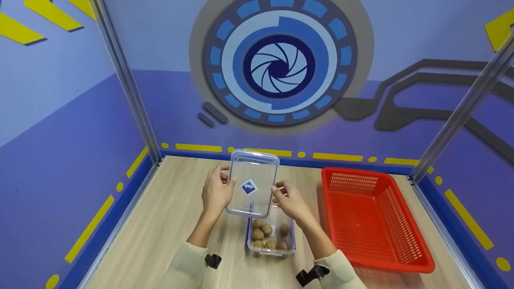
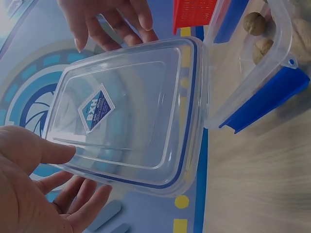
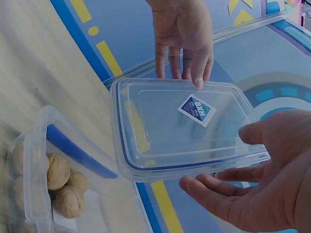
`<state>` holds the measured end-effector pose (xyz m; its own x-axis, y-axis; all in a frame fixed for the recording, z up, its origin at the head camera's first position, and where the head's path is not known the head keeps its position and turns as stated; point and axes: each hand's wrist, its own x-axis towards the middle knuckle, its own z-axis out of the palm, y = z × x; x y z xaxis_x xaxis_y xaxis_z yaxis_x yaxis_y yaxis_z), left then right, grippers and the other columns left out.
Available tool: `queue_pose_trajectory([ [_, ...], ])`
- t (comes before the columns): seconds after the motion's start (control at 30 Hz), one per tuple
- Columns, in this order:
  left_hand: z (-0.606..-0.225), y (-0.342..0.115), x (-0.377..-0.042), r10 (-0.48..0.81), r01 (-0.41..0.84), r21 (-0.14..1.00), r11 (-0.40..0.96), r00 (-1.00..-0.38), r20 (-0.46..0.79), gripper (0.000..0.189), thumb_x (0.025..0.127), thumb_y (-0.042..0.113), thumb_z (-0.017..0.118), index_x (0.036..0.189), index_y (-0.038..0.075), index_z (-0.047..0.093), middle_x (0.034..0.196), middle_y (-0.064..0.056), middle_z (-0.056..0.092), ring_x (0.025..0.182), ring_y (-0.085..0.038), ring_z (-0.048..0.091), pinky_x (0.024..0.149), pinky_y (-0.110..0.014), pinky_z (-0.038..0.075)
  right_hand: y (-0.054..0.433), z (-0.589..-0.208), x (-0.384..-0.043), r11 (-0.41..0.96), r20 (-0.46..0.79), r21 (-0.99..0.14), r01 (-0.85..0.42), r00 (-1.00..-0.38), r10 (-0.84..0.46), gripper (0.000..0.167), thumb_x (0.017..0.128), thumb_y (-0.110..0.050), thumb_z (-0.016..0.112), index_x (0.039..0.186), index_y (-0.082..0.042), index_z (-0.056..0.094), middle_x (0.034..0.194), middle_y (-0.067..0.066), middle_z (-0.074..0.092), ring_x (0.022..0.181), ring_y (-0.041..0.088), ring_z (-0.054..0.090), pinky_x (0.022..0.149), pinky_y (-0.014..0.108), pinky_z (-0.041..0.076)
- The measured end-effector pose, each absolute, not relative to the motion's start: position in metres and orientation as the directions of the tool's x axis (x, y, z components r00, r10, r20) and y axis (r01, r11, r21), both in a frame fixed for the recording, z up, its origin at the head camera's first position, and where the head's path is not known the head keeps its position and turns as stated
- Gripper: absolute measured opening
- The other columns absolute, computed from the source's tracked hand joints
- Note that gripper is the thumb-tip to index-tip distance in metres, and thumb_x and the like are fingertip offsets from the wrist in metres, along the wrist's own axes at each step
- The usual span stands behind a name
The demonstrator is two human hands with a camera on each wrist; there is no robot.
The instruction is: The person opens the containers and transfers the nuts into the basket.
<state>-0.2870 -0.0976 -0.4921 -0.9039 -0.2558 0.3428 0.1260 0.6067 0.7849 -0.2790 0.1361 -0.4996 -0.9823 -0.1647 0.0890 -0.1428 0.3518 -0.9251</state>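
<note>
A clear rectangular plastic lid (image 1: 257, 170) with a blue seal and a diamond-shaped BXH label (image 1: 249, 187) is held up, tilted, above the table. My left hand (image 1: 217, 192) grips its left edge, thumb over the face and fingers behind. At the opposite edge, my right hand (image 1: 290, 200) pinches the lid between thumb and fingers. Just below the lid stands a clear plastic container (image 1: 272, 252) with blue side latches (image 2: 267, 102), partly covered by the lid in the head view. Several walnuts (image 3: 69, 200) lie inside it, by a white paper (image 3: 90, 206).
To the right of the container, a red perforated plastic basket (image 1: 355, 224) sits on the wooden table (image 1: 168, 224). Blue printed walls (image 1: 160, 108) enclose the table at the back and both sides, with metal posts (image 1: 128, 80) at the corners.
</note>
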Motion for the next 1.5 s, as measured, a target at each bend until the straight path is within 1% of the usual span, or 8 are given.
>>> queue_pose_trajectory([
  [0.13,-0.495,-0.103,-0.287,-0.271,0.131,0.760,0.637,-0.885,0.379,0.034,0.099,0.019,0.076,0.131,0.010,0.069,0.106,-0.008,0.068,0.097,-0.026,0.067,0.080,-0.048,0.054,0.132,-0.495,-0.279,0.283,0.024,-0.956,-0.078,-0.982,-0.189,0.036,0.112,-0.019,0.050,0.133,0.010,0.058,0.110,0.025,0.067,0.104,0.039,0.069,0.088,0.044,0.061],
  [0.3,-0.492,-0.110,-0.290,-0.274,0.159,0.734,0.660,-0.859,0.432,0.031,0.099,0.023,0.075,0.128,0.013,0.071,0.105,-0.008,0.070,0.095,-0.025,0.068,0.077,-0.048,0.055,0.127,-0.489,-0.282,0.191,-0.031,-0.982,-0.010,-0.977,-0.209,0.042,0.115,-0.020,0.044,0.136,0.015,0.055,0.117,0.030,0.065,0.108,0.037,0.069,0.101,0.053,0.055],
  [0.63,-0.485,-0.117,-0.287,-0.276,0.194,0.757,0.624,-0.852,0.446,0.030,0.106,0.020,0.063,0.134,0.012,0.071,0.117,-0.009,0.073,0.108,-0.029,0.070,0.086,-0.052,0.057,0.120,-0.487,-0.289,-0.014,-0.108,-0.993,0.114,-0.969,-0.222,0.052,0.116,-0.027,0.039,0.145,0.016,0.049,0.140,0.035,0.056,0.130,0.045,0.058,0.114,0.052,0.046],
  [0.87,-0.486,-0.122,-0.286,-0.250,0.289,0.811,0.508,-0.852,0.461,0.032,0.111,0.016,0.055,0.136,0.001,0.068,0.126,-0.017,0.071,0.116,-0.033,0.068,0.096,-0.050,0.057,0.116,-0.492,-0.292,-0.216,-0.115,-0.963,0.159,-0.972,-0.205,0.051,0.117,-0.027,0.036,0.142,0.014,0.050,0.147,0.033,0.055,0.139,0.045,0.053,0.117,0.045,0.043],
  [1.03,-0.485,-0.123,-0.287,-0.229,0.315,0.861,0.400,-0.875,0.427,0.040,0.114,0.026,0.052,0.140,-0.001,0.066,0.136,-0.019,0.067,0.126,-0.036,0.065,0.103,-0.051,0.055,0.112,-0.492,-0.295,-0.307,-0.113,-0.939,0.153,-0.983,-0.144,0.045,0.116,-0.024,0.038,0.135,0.014,0.055,0.141,0.031,0.059,0.139,0.043,0.053,0.117,0.043,0.043],
  [1.2,-0.485,-0.127,-0.289,-0.240,0.278,0.926,0.254,-0.910,0.339,0.049,0.115,0.035,0.046,0.137,-0.003,0.067,0.132,-0.022,0.069,0.124,-0.036,0.067,0.098,-0.045,0.058,0.109,-0.494,-0.296,-0.349,-0.120,-0.925,0.151,-0.987,-0.107,0.043,0.116,-0.023,0.041,0.131,0.015,0.054,0.131,0.027,0.062,0.132,0.038,0.058,0.117,0.043,0.043],
  [1.4,-0.487,-0.138,-0.290,-0.199,0.191,0.980,0.053,-0.960,0.198,0.051,0.115,0.031,0.047,0.141,-0.011,0.059,0.139,-0.029,0.063,0.131,-0.038,0.063,0.101,-0.037,0.056,0.104,-0.499,-0.297,-0.354,-0.094,-0.927,0.126,-0.990,-0.108,0.031,0.113,-0.013,0.046,0.123,0.015,0.058,0.116,0.015,0.067,0.116,0.024,0.065,0.116,0.043,0.044],
  [1.5,-0.489,-0.144,-0.289,-0.183,0.132,0.991,-0.032,-0.975,0.124,0.046,0.114,0.026,0.051,0.139,-0.012,0.060,0.136,-0.029,0.063,0.128,-0.037,0.065,0.102,-0.036,0.055,0.102,-0.502,-0.296,-0.357,-0.076,-0.928,0.108,-0.992,-0.103,0.028,0.112,-0.007,0.048,0.122,0.015,0.060,0.113,0.014,0.070,0.114,0.022,0.067,0.116,0.043,0.044],
])
